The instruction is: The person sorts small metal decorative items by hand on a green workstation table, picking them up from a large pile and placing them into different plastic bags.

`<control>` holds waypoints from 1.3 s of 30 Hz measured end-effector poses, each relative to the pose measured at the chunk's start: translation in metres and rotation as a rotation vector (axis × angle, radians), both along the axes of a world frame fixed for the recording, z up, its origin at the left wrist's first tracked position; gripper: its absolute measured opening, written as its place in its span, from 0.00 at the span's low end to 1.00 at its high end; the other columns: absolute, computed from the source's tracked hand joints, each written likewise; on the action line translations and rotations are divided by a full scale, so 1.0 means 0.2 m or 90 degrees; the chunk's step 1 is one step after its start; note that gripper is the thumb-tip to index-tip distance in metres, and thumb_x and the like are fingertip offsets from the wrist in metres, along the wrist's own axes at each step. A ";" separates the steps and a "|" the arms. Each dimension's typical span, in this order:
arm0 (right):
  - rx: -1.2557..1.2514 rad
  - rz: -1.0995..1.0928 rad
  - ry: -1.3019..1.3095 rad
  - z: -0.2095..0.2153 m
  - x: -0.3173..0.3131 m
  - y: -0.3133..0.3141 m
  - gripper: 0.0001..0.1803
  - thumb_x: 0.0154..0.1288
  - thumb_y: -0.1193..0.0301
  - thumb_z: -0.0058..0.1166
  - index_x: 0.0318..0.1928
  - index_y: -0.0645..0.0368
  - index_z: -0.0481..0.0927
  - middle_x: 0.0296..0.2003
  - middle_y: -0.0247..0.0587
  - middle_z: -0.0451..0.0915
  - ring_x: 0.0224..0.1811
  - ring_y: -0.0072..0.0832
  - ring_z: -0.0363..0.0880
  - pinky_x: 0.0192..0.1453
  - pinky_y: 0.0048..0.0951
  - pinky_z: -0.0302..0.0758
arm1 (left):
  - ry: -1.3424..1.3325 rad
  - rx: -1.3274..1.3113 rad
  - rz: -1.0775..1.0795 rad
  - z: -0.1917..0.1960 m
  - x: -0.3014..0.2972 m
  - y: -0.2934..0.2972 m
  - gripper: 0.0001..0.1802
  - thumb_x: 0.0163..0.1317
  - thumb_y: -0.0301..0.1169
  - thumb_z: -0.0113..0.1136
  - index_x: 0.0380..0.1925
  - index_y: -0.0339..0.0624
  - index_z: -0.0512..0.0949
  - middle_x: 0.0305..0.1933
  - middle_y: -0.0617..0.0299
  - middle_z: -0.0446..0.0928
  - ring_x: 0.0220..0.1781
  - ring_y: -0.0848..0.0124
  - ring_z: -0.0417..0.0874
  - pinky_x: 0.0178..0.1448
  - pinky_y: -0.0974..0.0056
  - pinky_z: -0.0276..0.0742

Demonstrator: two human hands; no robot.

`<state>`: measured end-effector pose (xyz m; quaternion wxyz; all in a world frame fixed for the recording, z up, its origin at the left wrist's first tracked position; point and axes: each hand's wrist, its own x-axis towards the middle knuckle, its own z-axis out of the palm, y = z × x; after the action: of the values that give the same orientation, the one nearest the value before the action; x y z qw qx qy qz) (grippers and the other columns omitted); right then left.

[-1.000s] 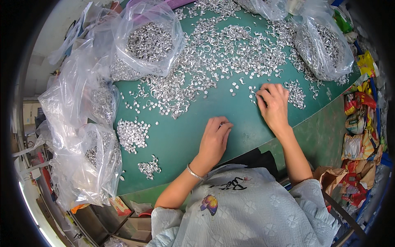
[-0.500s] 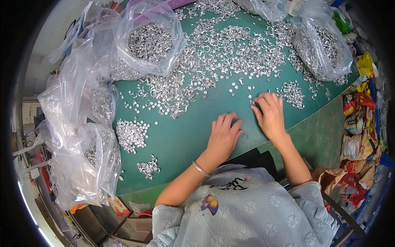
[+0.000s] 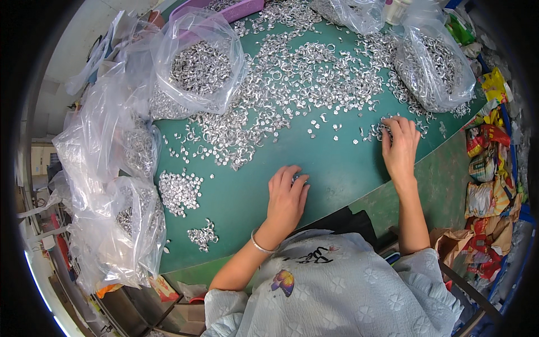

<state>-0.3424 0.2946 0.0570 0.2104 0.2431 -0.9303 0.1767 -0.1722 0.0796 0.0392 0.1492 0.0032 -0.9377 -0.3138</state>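
- The green table [image 3: 337, 168] takes up most of the view, with a bare patch near the person's edge.
- A big spread of small silver metal pieces [image 3: 292, 84] covers its far half, thickest in the middle.
- Clear plastic bags full of the same pieces sit around the edges: one bag at top left [image 3: 199, 67], one bag at top right [image 3: 435, 70], plus a slumped stack of bags [image 3: 112, 213] down the left side.
- A purple tray [image 3: 236, 8] pokes in at the top edge.
- Two little sorted heaps sit on the left: a bigger heap [image 3: 179, 191] and a tiny heap [image 3: 203, 236] closer to the edge.
- Left hand [image 3: 286, 202] is palm down and flat on the bare green; fingertips cover a piece or two, can't tell if it's gripping any. Bracelet [image 3: 261, 247] on the wrist.
- Right hand [image 3: 400, 147] is flat too, fingers spread, tips resting on a small cluster of pieces [image 3: 375, 132] at the right edge of the spread. Not clenched.
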 end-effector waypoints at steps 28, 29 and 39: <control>-0.077 0.405 -0.178 -0.09 0.35 -0.36 0.05 0.54 0.72 0.62 0.32 0.57 0.80 0.34 0.36 0.76 0.41 0.36 0.72 0.44 0.37 0.65 | 0.013 0.041 0.034 0.04 0.02 0.01 0.18 0.52 0.19 0.65 0.45 0.36 0.77 0.52 0.53 0.74 0.54 0.53 0.74 0.57 0.53 0.71; -0.098 0.412 -0.194 -0.08 0.33 -0.36 0.05 0.55 0.73 0.62 0.33 0.58 0.81 0.34 0.37 0.76 0.41 0.37 0.72 0.45 0.37 0.65 | 0.011 0.031 0.017 0.04 0.02 0.00 0.18 0.52 0.19 0.65 0.45 0.36 0.78 0.53 0.54 0.74 0.55 0.53 0.74 0.58 0.52 0.70; 0.033 0.258 -0.100 -0.11 -0.04 -0.46 0.04 0.57 0.76 0.56 0.35 0.61 0.79 0.36 0.44 0.75 0.43 0.42 0.73 0.49 0.43 0.69 | 0.028 0.049 -0.053 -0.06 0.04 -0.04 0.15 0.51 0.18 0.64 0.41 0.35 0.77 0.51 0.51 0.74 0.57 0.52 0.74 0.58 0.53 0.72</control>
<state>-0.3511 0.2022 0.0342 0.0912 0.4163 -0.8800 0.2095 -0.1643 0.0711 0.0277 0.1561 -0.0373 -0.9209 -0.3553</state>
